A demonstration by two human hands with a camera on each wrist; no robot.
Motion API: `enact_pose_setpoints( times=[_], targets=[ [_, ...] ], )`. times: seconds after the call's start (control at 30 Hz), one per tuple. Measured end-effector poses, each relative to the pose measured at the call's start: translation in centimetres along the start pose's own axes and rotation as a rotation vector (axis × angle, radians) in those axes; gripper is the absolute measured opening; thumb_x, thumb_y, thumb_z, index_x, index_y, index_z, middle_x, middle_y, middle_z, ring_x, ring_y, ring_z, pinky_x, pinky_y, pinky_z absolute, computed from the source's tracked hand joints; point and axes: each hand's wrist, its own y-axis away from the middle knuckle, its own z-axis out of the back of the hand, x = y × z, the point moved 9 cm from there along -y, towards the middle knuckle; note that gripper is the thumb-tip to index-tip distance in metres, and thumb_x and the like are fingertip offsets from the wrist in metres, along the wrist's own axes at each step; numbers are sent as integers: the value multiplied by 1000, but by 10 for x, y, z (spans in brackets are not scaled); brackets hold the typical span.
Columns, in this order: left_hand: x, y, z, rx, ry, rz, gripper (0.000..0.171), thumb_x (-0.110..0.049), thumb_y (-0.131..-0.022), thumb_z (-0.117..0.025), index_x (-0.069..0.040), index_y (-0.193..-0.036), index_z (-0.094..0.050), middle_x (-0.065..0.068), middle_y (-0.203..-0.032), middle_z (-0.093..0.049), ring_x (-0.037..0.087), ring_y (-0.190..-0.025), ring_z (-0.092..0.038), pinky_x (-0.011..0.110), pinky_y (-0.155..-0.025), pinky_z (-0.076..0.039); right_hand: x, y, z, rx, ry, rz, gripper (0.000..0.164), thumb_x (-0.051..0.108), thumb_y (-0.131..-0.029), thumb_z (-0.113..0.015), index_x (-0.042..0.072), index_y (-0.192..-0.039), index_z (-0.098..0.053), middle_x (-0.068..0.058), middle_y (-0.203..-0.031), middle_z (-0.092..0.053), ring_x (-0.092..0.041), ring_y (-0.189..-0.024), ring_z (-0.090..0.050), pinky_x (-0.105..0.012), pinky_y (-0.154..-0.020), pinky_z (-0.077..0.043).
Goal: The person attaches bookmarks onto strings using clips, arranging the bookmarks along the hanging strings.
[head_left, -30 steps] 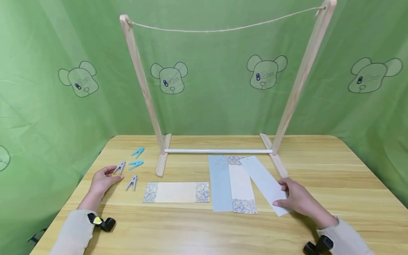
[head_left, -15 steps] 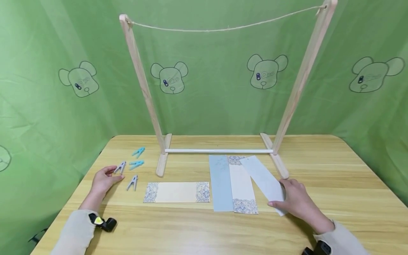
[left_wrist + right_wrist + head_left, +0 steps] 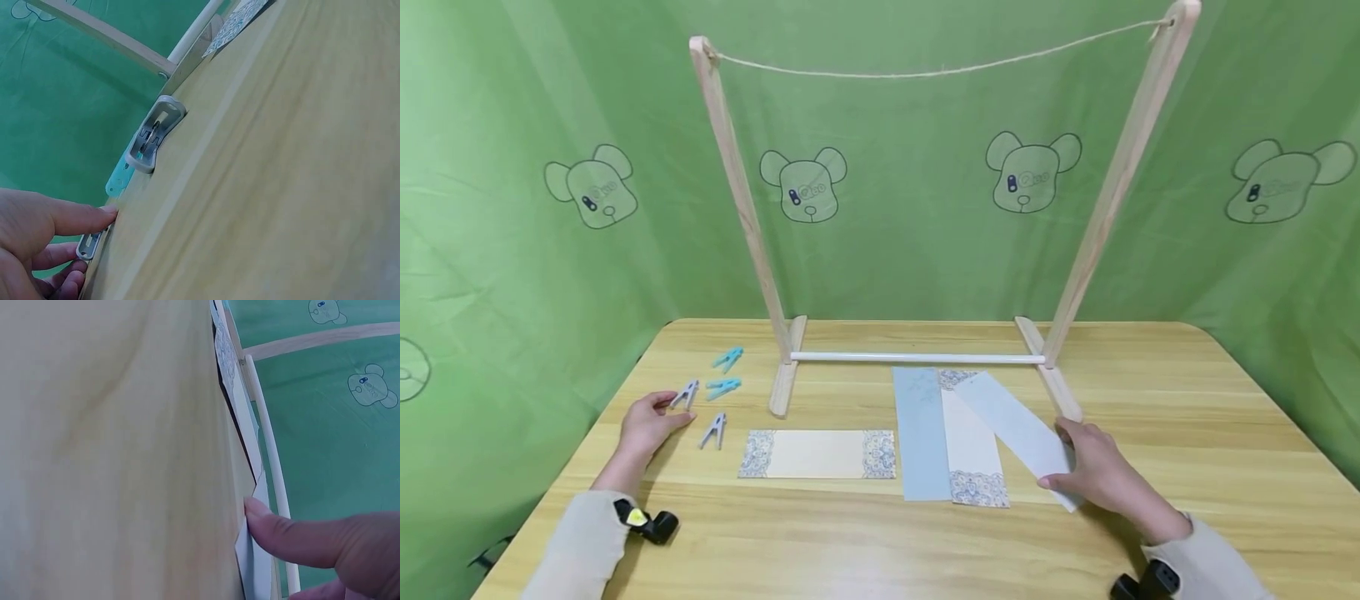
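In the head view my right hand (image 3: 1101,467) grips the lower right end of a pale blue card (image 3: 1018,429), thumb on the near edge and fingers on the far edge. The card slants over the top of a cream card with blue lace ends (image 3: 970,433). Left of that lies a light blue card (image 3: 921,442). My left hand (image 3: 647,425) rests on the table around a grey clothespin (image 3: 684,395), its thumb and fingers on either side; whether they touch it is unclear. Another grey clothespin (image 3: 714,431) and two turquoise clothespins (image 3: 723,387) lie just right of it.
A wooden frame (image 3: 1097,217) with a slack string (image 3: 887,76) across its top stands at the back of the table (image 3: 850,550). A white rod (image 3: 917,358) joins its feet. Another lace-ended card (image 3: 816,454) lies crosswise in the middle. Green cloth (image 3: 910,250) hangs behind.
My right hand has shifted its hold on the pale blue card and slid its upper end left, further over the lace-ended card. My left hand has stayed in place.
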Motion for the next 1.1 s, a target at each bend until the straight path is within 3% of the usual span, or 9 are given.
enact_pose_setpoints(
  times=[0.27, 0.5, 0.73, 0.8, 0.87, 1.0, 1.1],
  targets=[
    [-1, 0, -1, -11, 1, 15, 60, -16, -85, -69, 11, -131, -43, 32, -129, -44, 42, -115, -42, 53, -99, -38, 0, -2, 0, 18, -52, 18, 101, 29, -57, -88, -15, -132, -37, -27, -108, -54, -41, -98, -48, -54, -78, -46],
    [-1, 1, -1, -31, -12, 29, 55, -17, -85, -68, 11, -128, -46, 32, -129, -44, 43, -116, -42, 53, -100, -37, 2, -1, -1, 18, -109, 41, 95, 23, -57, -89, -9, -132, -39, -19, -104, -49, -29, -91, -49, -36, -72, -46],
    [-4, 2, 1, -60, -14, 29, 51, -16, -86, -67, 11, -125, -49, 32, -127, -48, 42, -114, -45, 52, -97, -39, -3, -4, -2, 42, -126, 25, 100, 24, -62, -87, -11, -138, -31, -30, -113, -50, -43, -101, -52, -58, -84, -47],
    [-4, 3, 1, -72, 0, 31, 50, -15, -85, -67, 11, -125, -50, 32, -125, -50, 41, -111, -48, 50, -94, -41, -7, -6, -1, 48, -127, 14, 94, 23, -67, -84, -14, -136, -32, -30, -112, -53, -45, -102, -52, -59, -86, -46],
    [-4, 3, 2, -80, 13, 31, 51, -16, -85, -68, 11, -124, -50, 31, -123, -51, 39, -106, -50, 45, -89, -45, -12, -8, 0, 44, -147, -4, 80, 19, -74, -79, -16, -133, -37, -27, -109, -57, -40, -99, -55, -50, -85, -49],
    [-1, 3, 2, -70, 79, 66, 54, -19, -85, -69, 10, -126, -49, 28, -122, -52, 33, -102, -52, 29, -77, -47, -24, -12, 3, 41, -247, -40, 46, 10, -86, -68, -14, -122, -52, -16, -99, -63, -22, -85, -56, -26, -68, -51],
    [1, 3, 0, -58, 166, 94, 54, -18, -86, -67, 9, -129, -46, 25, -123, -51, 27, -102, -52, 17, -73, -47, -32, -13, 3, 51, -334, -81, 32, 8, -91, -61, -12, -115, -58, -12, -94, -65, -14, -78, -55, -21, -62, -49]
  ],
)
